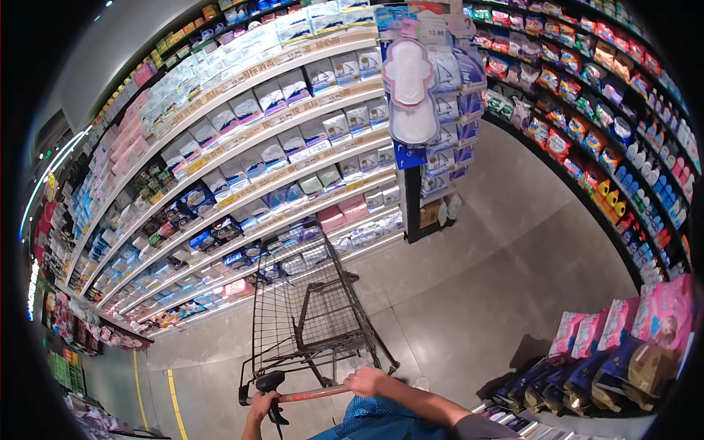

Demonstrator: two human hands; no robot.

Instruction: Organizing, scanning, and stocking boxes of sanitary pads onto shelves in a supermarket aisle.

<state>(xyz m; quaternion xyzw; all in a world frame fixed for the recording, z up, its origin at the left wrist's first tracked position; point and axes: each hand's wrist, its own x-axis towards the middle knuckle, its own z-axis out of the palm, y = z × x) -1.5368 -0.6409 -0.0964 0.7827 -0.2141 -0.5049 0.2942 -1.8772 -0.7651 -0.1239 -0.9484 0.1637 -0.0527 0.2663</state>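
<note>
A wire shopping cart (308, 319) stands before me, its basket showing no goods. My left hand (263, 406) is closed around the left end of the cart's handlebar (313, 394), beside a black handle-shaped device (270, 380) mounted there. The right end of the bar is in my right hand (366, 380), its fingers curled over it. Blue mesh fabric (367, 412) lies just below my right hand, close to my body.
Shelves of packaged sanitary pads (286, 146) rise ahead and to the left. A hanging pad display (410, 91) marks the shelf end. Detergent shelves (572, 121) curve along the right across a tiled floor (473, 275). Pink bags (616, 330) and dark blue-gold bags (588, 379) stand at lower right.
</note>
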